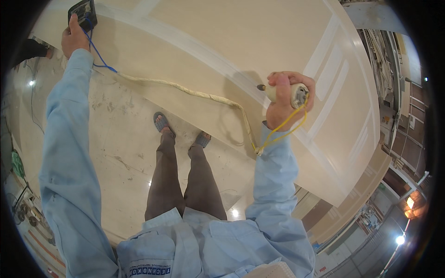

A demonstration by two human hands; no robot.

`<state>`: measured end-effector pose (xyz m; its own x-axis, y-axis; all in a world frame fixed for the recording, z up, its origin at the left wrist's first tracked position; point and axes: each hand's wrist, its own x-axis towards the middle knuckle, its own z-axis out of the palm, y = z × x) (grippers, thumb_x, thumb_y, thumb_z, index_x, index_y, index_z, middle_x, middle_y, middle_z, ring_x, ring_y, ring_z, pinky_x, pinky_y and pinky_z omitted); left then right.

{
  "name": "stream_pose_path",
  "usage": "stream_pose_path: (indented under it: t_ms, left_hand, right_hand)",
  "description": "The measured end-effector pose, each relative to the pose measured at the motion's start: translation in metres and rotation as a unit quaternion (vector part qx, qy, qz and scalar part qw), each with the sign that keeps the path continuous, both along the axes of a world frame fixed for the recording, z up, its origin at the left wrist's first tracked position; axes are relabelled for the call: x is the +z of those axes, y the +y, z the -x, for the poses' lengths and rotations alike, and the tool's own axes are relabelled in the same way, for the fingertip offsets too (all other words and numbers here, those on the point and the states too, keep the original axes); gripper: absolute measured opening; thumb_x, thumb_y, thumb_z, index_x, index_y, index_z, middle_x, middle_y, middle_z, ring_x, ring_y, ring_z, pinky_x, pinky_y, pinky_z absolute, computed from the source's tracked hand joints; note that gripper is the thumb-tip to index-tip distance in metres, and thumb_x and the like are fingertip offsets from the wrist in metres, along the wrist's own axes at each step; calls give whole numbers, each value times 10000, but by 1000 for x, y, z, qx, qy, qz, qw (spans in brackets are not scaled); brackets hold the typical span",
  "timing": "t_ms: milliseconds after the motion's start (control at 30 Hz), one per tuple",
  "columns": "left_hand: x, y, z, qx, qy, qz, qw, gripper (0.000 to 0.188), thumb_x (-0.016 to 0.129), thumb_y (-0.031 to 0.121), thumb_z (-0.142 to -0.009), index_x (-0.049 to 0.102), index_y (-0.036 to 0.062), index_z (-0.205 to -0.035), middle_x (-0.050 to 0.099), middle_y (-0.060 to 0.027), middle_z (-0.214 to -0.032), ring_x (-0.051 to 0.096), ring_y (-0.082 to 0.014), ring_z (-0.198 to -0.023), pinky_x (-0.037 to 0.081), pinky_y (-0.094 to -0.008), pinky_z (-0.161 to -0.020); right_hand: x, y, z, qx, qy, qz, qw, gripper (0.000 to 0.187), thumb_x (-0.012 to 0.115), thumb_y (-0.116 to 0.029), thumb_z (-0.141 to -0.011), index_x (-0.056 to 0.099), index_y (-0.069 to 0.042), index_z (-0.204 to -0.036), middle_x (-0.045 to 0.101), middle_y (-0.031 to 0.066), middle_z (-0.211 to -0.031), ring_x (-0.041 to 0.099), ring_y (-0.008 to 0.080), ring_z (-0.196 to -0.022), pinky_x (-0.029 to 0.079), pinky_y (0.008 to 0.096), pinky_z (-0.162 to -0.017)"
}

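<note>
My left hand (75,40), stretched to the upper left, is closed around a black box-shaped device (91,19) with blue wires (96,52) coming from it. My right hand (283,107) is wrapped round a cream cylindrical device (281,94) with a dark tip on its left and a grey end on its right; its exact kind is unclear. Yellow wires (301,121) loop from that grey end down past my right wrist. A tape-wrapped cord (187,91) runs between the blue and yellow wires and hangs slack. Both hands are above a large beige panel (199,32) with white stripes.
My sandalled feet (161,121) stand on a stained pale floor (118,162) beside the panel's near edge. Another person's dark-clothed leg (31,50) shows at the far left. Stacked boards and racks (378,60) line the right, with a bright lamp (400,240) at lower right.
</note>
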<state>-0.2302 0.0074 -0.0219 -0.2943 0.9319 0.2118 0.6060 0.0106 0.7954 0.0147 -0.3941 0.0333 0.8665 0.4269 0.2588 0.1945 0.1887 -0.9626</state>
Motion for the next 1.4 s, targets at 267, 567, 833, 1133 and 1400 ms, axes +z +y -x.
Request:
stream_pose_path:
  t_ms: [267,567,833,1133,1400]
  left_hand:
    - [-1,-2,0,-2,9,-21,1000,775,526,692,-819,690,21,-1171,709,-166,-1119,653,-324,-1072,471,-394,-954]
    - [0,-2,-1,-12,-1,-10,1000,749,525,665,-849,689,6,-1168,703,-166,-1141,644,-311,-1090,461,-377,-959]
    - [3,-2,-3,-19,-11,-16,1000,727,538,644,-862,687,0,-1165,697,-169,-1157,640,-307,-1093,459,-365,-960]
    - [-6,7,5,-20,-9,-28,999,743,551,659,-841,690,-1,-1152,704,-166,-1128,643,-304,-1081,464,-377,-947]
    - [-8,9,7,-7,23,-33,999,748,539,673,-840,691,16,-1163,708,-160,-1117,647,-303,-1072,464,-380,-948]
  right_hand:
    - [4,7,3,-3,-24,-4,1000,194,675,26,-836,498,-37,-884,637,117,-789,631,184,-690,535,329,-659]
    - [7,13,9,53,2,-28,998,200,666,37,-833,490,-37,-894,616,110,-786,621,185,-683,527,328,-649]
    - [1,17,10,49,-13,37,998,198,675,32,-832,502,-40,-894,623,115,-787,619,182,-684,521,320,-629]
    - [4,28,6,27,-17,-8,999,205,690,33,-835,509,-41,-894,633,114,-793,628,178,-693,529,316,-637]
    - [10,32,3,32,-29,-13,999,197,689,29,-837,512,-33,-896,637,113,-807,634,176,-699,536,318,-645]
